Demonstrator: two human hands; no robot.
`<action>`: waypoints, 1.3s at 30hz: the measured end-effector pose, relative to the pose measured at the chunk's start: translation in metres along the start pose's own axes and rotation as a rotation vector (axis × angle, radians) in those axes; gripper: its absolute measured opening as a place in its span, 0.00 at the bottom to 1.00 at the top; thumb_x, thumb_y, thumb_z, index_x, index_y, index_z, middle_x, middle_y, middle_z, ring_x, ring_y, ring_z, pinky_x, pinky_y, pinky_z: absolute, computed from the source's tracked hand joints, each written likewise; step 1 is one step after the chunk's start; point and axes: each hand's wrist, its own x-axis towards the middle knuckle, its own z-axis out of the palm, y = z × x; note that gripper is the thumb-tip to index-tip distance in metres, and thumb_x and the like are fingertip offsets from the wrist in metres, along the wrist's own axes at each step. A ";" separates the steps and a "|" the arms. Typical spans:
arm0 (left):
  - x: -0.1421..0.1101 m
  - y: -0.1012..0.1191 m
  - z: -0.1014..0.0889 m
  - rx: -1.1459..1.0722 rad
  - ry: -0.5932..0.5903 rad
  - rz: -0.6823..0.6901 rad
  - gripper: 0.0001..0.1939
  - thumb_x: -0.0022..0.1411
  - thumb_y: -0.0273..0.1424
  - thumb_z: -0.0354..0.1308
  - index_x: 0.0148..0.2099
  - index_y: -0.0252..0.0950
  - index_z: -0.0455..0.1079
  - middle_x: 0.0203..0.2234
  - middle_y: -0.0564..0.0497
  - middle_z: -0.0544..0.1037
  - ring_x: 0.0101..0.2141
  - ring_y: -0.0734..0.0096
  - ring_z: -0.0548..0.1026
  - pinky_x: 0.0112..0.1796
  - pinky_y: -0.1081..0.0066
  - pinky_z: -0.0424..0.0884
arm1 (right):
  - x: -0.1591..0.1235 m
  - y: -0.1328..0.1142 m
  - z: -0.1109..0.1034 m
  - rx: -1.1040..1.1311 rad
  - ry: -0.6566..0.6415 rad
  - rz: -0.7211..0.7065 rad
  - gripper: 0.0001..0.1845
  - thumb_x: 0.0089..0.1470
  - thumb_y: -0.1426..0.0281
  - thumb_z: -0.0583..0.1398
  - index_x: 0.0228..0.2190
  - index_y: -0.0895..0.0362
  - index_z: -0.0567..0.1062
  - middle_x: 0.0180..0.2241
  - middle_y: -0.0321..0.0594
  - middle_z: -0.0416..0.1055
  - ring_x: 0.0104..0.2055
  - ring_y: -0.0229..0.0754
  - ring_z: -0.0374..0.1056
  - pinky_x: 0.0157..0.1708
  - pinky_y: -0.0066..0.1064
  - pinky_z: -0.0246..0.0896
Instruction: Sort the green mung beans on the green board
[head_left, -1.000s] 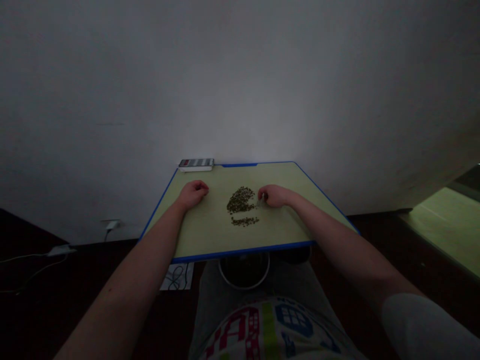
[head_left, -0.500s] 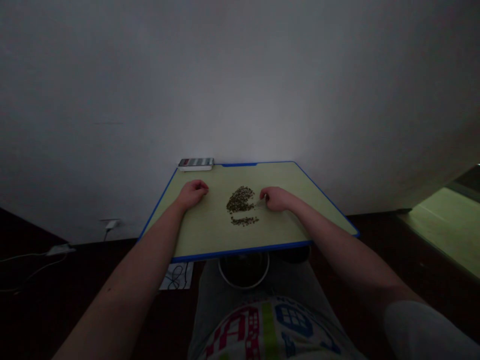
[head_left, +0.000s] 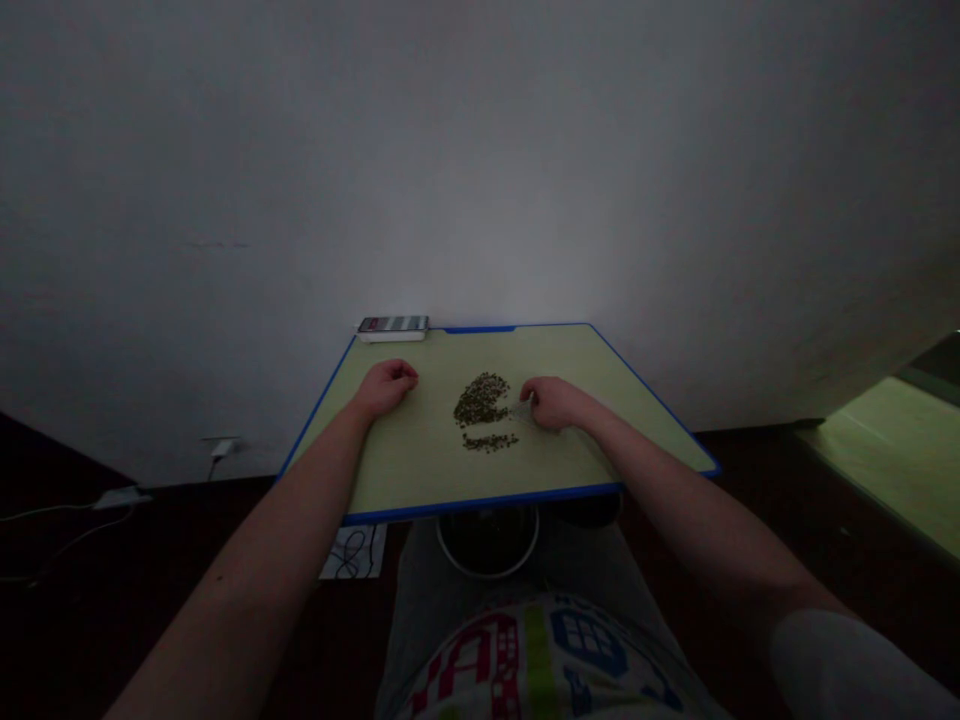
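From where I stand, the biggest thing is the grey wall [head_left: 480, 180], at twelve o'clock beyond the blue-edged table [head_left: 420, 470]. On that flat top, I'd say the work wants short, low, gentle movements, so the light bits don't scatter, with the forearms kept off them. A bowl [head_left: 487, 576] sits just below the table's edge, at six o'clock. A flat device [head_left: 393, 329] lies towards eleven.

The right hand [head_left: 553, 402], at three o'clock, is closed in a pinch, seemingly on a pale, thin thing [head_left: 522, 410] too blurred to name, pointing at the heap. The left hand [head_left: 388, 386], between nine and ten, rests loosely curled, half open, with nothing visible in it. Between them, near the centre, lies the heap of small dark bits [head_left: 480, 400]; a narrower band of bits [head_left: 490, 442] sits at six o'clock from it, a slim gap between.
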 end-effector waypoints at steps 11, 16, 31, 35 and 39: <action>0.002 -0.006 0.001 -0.021 0.004 -0.005 0.11 0.41 0.35 0.57 0.29 0.35 0.68 0.17 0.56 0.67 0.20 0.75 0.63 0.24 0.73 0.58 | -0.009 0.002 -0.005 -0.058 0.018 0.094 0.20 0.44 0.75 0.60 0.43 0.59 0.77 0.40 0.49 0.77 0.41 0.48 0.72 0.37 0.31 0.63; 0.001 -0.003 0.001 -0.017 0.001 -0.008 0.10 0.42 0.34 0.57 0.29 0.36 0.68 0.17 0.57 0.67 0.20 0.75 0.63 0.24 0.73 0.58 | -0.014 0.008 -0.009 -0.089 0.019 0.090 0.21 0.42 0.75 0.60 0.42 0.60 0.77 0.40 0.51 0.77 0.42 0.51 0.71 0.39 0.33 0.62; 0.000 -0.002 0.000 -0.002 0.003 0.002 0.10 0.43 0.34 0.58 0.29 0.36 0.69 0.17 0.56 0.68 0.20 0.75 0.63 0.24 0.73 0.60 | -0.007 0.002 -0.007 0.027 -0.066 0.129 0.21 0.43 0.77 0.60 0.43 0.60 0.76 0.28 0.44 0.78 0.31 0.43 0.74 0.33 0.28 0.63; 0.000 -0.003 -0.001 0.000 -0.008 0.007 0.11 0.42 0.35 0.58 0.29 0.35 0.68 0.18 0.56 0.68 0.21 0.75 0.64 0.25 0.73 0.60 | -0.007 0.004 -0.011 0.058 -0.097 0.181 0.24 0.45 0.76 0.59 0.47 0.60 0.74 0.25 0.41 0.78 0.25 0.40 0.73 0.30 0.27 0.64; 0.001 -0.005 -0.001 0.026 -0.008 0.013 0.11 0.42 0.36 0.57 0.30 0.35 0.69 0.18 0.56 0.68 0.21 0.75 0.64 0.25 0.73 0.59 | -0.008 0.018 -0.017 0.040 -0.090 0.227 0.27 0.43 0.77 0.59 0.49 0.59 0.73 0.23 0.39 0.77 0.24 0.40 0.73 0.28 0.27 0.63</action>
